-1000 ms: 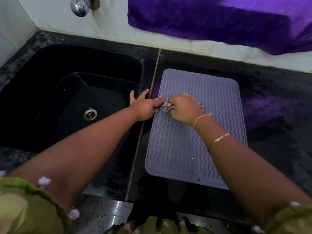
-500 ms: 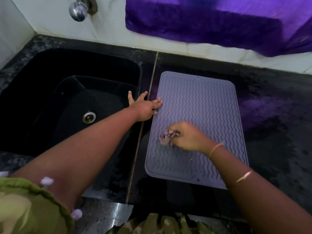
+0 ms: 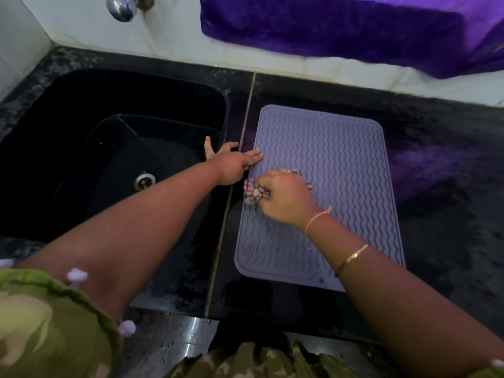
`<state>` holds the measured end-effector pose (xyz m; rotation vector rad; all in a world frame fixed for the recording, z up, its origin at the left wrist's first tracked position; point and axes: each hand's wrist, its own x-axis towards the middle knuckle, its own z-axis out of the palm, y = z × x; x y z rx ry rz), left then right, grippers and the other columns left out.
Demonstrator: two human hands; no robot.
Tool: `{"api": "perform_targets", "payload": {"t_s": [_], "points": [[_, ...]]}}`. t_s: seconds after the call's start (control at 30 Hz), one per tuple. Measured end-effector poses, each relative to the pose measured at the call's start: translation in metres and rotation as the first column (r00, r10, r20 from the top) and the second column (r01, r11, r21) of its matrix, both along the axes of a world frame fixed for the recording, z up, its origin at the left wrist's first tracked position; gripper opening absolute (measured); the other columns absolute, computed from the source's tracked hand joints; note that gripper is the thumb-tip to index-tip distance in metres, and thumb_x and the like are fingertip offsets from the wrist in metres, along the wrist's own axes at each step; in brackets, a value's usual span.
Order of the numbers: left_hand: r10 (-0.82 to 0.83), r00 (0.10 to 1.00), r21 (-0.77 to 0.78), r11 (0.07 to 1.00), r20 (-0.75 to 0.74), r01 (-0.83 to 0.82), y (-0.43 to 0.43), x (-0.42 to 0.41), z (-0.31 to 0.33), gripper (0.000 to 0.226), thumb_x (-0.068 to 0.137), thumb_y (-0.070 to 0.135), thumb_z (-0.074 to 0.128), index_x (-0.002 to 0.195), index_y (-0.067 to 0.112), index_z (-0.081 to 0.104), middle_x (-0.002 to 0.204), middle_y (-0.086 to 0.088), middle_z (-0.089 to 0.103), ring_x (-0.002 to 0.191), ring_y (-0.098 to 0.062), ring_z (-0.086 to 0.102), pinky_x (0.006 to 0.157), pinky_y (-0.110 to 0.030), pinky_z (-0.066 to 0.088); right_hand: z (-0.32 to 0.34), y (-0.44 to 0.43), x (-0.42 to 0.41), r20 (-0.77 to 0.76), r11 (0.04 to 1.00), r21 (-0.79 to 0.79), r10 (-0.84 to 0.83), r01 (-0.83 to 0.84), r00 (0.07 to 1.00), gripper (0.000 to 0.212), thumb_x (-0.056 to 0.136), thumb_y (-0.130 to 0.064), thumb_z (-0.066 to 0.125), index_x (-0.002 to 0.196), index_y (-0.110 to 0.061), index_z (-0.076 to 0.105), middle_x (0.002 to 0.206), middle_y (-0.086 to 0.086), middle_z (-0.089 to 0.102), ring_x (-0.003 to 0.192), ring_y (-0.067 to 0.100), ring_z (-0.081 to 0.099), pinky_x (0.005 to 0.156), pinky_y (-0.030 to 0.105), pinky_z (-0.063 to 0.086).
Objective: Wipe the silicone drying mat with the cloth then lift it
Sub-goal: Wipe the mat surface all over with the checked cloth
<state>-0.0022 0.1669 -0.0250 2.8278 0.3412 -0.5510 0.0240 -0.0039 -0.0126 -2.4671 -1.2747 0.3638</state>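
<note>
Matt ribbed silicone mat (image 3: 327,165), glossy black stone counter (image 3: 436,214), chrome tap (image 3: 121,6)

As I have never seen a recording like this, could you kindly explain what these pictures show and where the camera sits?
There is no machine here: a person wears a camera on the head, looking down at their own two hands. A grey ribbed mat lies flat on the dark counter, beside a black sink. The right hand grips a bunched checked cloth, pressed on the mat near its left edge. The left hand lies open, its straight fingers touching that same edge of the mat.
</note>
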Motion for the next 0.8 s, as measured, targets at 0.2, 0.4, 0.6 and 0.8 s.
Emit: {"api": "perform_targets", "payload": {"t_s": [0.2,0.4,0.6,0.8], "points": [[-0.023,0.998,0.069,0.997,-0.054,0.026,-0.005,0.002,0.005,0.046,0.102,0.039,0.028,0.146,0.048,0.019,0.153,0.028,0.019,0.147,-0.023,0.001,0.104,-0.064,-0.022,0.013,-0.024,-0.037,-0.274,0.997,-0.042,0.050,-0.064,0.960,0.014,0.069,-0.021,0.057,0.058,-0.019,0.050,0.063,0.000,0.053,0.065,0.021,0.052,0.059,0.031,0.043],[-0.059,0.997,0.132,0.989,-0.058,0.066,-0.012,0.001,0.008,0.054,0.100,0.046,0.033,0.150,0.041,0.014,0.157,0.023,0.009,0.147,-0.024,-0.008,0.103,-0.067,-0.019,0.037,-0.032,-0.024,-0.633,0.973,0.048,-0.145,0.226,0.760,0.020,0.083,0.002,0.053,0.077,-0.012,0.066,0.066,0.002,0.064,0.052,0.008,0.058,0.050,0.021,0.046],[-0.033,0.994,0.111,0.994,0.103,0.021,-0.015,-0.014,0.003,0.050,0.097,0.045,0.042,0.146,0.040,0.031,0.155,0.018,0.025,0.147,-0.022,-0.001,0.108,-0.062,-0.014,0.038,-0.019,0.046,-0.646,0.905,-0.010,-0.330,0.425,0.689,0.032,0.083,-0.005,0.051,0.112,-0.017,0.057,0.108,0.009,0.060,0.106,0.026,0.056,0.091,0.039,0.046],[-0.035,0.982,0.055,0.997,-0.185,0.046,-0.016,-0.009,0.021,0.079,0.088,0.049,0.057,0.151,0.036,0.011,0.159,0.017,-0.001,0.145,-0.026,-0.017,0.106,-0.066,-0.014,0.022,-0.017,0.033,0.146,0.919,0.084,-0.394,0.386,0.907,0.047,0.088,-0.044,0.050,0.128,-0.019,0.046,0.127,0.009,0.048,0.120,0.028,0.044,0.099,0.044,0.037]]}}
